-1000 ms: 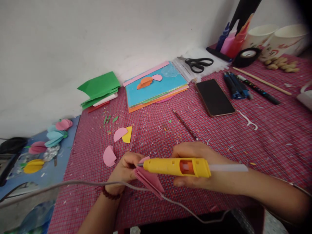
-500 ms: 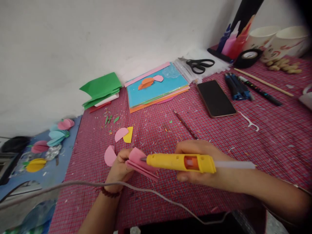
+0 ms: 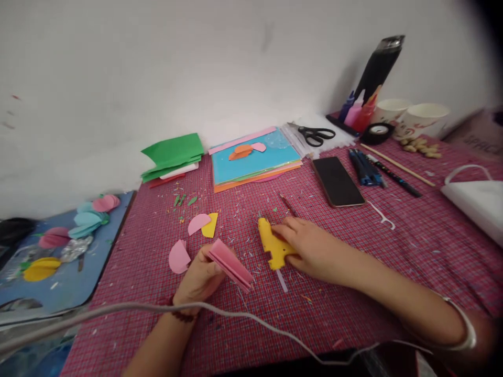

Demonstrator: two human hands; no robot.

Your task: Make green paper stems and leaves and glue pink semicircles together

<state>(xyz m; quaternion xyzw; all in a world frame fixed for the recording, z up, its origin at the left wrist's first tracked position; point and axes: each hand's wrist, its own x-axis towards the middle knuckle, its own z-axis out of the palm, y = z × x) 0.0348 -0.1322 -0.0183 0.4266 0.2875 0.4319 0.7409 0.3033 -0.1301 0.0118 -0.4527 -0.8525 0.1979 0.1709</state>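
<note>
My left hand (image 3: 201, 280) is closed on a stack of folded pink paper (image 3: 231, 266), its folded layers tilted toward the lower right. To its right, my right hand (image 3: 310, 243) has its fingers round the handle of a yellow glue gun (image 3: 271, 243), which is on or just above the cloth. The gun's nozzle points away from me and a glue stick (image 3: 282, 281) sticks out of its back. Left of my left hand lie pink paper half-circles (image 3: 178, 256), and beyond them another pink half-circle (image 3: 198, 224) overlaps a yellow paper piece (image 3: 210, 226).
A grey cord (image 3: 243, 315) crosses in front of me. Farther back are green paper (image 3: 173, 157), a blue sheet stack (image 3: 255, 162), scissors (image 3: 314, 134), a phone (image 3: 338, 180) and a pencil (image 3: 288, 203). Finished paper shapes (image 3: 88, 222) rest on a blue surface at left.
The glue gun has come away from the pink paper, down and rightward, and turned so its nozzle points away from me. My left hand still holds the paper. The camera view has shifted.
</note>
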